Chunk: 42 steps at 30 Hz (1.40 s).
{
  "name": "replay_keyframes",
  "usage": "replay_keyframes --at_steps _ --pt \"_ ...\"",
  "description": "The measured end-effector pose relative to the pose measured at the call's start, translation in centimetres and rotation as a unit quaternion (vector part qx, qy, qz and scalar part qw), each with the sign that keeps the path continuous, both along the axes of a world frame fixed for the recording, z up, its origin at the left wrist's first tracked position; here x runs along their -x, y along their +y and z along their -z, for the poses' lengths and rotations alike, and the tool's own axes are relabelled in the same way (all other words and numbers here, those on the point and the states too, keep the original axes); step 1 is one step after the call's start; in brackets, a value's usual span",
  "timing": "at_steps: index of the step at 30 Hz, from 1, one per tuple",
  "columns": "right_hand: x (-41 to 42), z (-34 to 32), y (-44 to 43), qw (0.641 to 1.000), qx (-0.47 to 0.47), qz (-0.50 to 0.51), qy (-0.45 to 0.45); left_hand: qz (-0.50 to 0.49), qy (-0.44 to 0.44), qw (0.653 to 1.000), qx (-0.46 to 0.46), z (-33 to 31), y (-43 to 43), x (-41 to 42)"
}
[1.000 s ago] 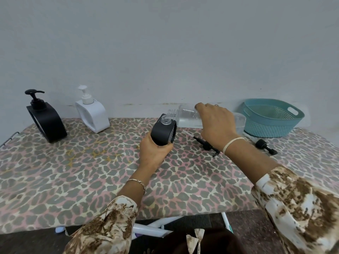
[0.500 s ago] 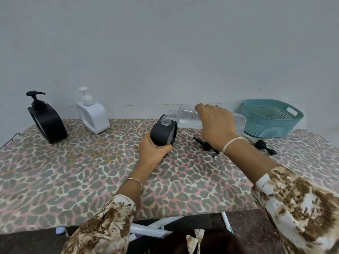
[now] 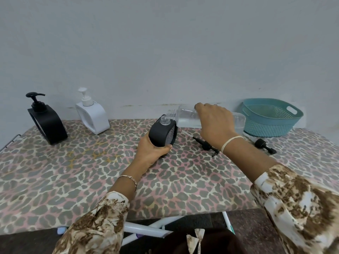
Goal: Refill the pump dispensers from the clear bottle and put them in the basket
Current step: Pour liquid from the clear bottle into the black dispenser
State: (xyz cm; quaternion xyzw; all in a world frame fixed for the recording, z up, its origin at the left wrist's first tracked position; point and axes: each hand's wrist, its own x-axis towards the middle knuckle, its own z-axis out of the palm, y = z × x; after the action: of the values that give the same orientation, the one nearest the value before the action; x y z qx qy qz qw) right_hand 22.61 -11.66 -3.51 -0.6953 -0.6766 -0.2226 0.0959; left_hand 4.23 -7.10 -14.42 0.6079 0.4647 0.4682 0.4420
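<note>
Clear plastic first: the bottle (image 3: 185,117) lies almost level in our right hand (image 3: 214,123). Our fingers wrap over its body, and its threaded mouth sits just above the open neck of the dispenser (image 3: 161,133). Our left hand (image 3: 150,153) clasps that dispenser low on its near side and tilts it toward the bottle. We cannot tell whether liquid is running.

The bottle's mouth is wider than the neck under it. If we tip further, we judge the liquid could surge past the neck and run down the dispenser onto our left fingers and the cloth (image 3: 73,171), and a wet clasp may slip. The tilted dispenser could also spill at the neck as it fills.

A loose pump (image 3: 205,144) lies just under our right wrist — a dropped forearm could knock it. A second pump (image 3: 264,144) lies beyond that wrist, near the basket (image 3: 271,118). Well off from our left hand stand the white dispenser (image 3: 91,116) and the capped black dispenser (image 3: 45,121).

Our right hand is knuckles up with the wrist bent; our left forearm reaches straight out, thumb on the dispenser's near right edge.
</note>
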Motion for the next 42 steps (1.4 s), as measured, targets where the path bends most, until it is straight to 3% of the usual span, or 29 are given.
replay_keyframes --at_steps 42 --pt "0.2 0.0 -0.4 1.000 0.012 -0.001 0.010 0.012 0.020 0.999 0.040 0.4 1.2 0.9"
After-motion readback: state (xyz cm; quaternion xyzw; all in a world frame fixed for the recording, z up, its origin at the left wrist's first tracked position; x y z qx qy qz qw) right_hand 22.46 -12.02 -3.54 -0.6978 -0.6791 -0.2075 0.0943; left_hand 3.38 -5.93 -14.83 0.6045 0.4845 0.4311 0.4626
